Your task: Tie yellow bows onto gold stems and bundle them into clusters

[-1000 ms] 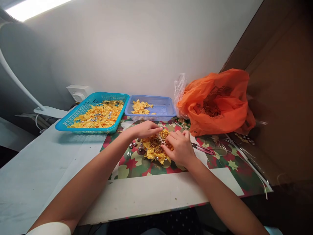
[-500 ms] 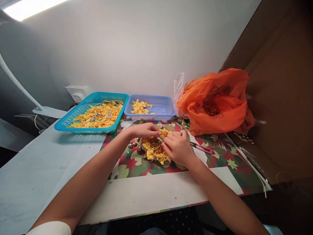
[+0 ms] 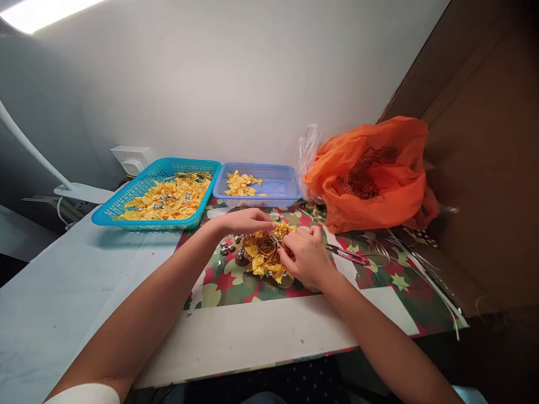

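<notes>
Both of my hands meet over a bunch of yellow ribbon bows with gold cord [image 3: 261, 258] lying on the patterned table cover. My left hand [image 3: 252, 221] reaches in from the left, palm down. Its fingers are bent together at the top of the bunch, and what their tips pinch is hidden. A thin pale strip [image 3: 275, 240] shows between the two hands. On the right side of the bunch, my right hand [image 3: 306, 253] is closed with thumb and forefinger at the strip's lower end. Small silver bells [image 3: 227, 248] lie left of the bows.
A teal basket [image 3: 145, 223] holds yellow bows, bells and gold cord. Beside it, a blue-violet basket [image 3: 284, 182] holds fewer bows. An orange bag [image 3: 374, 210] stands open at the right. A pink-handled cutter [image 3: 351, 257] and loose pale strands [image 3: 381, 249] lie near my right hand.
My left hand has shifted slightly left and up, its fingertips a little farther from the right ones. More of the pale strip shows between them. The right hand stays nearly in place.
</notes>
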The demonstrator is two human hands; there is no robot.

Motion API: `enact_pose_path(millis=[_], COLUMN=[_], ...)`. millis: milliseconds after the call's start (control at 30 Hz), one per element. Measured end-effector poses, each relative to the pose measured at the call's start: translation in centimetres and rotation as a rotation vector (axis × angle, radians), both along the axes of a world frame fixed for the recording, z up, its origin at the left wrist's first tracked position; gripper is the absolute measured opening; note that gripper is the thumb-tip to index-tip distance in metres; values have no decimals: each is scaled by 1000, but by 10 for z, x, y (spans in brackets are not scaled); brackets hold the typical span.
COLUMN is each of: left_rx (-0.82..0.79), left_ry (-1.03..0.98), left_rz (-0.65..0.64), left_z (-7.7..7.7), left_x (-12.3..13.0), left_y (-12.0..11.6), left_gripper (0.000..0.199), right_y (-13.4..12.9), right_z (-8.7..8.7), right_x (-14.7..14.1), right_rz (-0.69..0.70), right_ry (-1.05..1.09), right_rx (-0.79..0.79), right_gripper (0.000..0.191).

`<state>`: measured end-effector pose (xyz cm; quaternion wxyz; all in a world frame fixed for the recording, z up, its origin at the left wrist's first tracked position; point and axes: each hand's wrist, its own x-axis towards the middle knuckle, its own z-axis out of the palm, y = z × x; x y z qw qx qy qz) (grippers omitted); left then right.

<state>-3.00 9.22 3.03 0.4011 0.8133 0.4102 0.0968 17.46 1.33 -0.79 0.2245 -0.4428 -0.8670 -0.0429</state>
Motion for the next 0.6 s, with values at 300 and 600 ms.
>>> enact_pose_path(millis=[300,600], left_rx=[-31,-49], left_ry=[39,13], left_rz=[-3,-1], left_z=[-1,-3], left_x=[13,9], left_y=[-6,-5], left_gripper=[42,27], right_y=[0,-4], right_z=[-3,-1], right_x=[-2,-2], right_rz=[14,1], right_ry=[19,-11], right_rx=[73,46], right_gripper=[16,20])
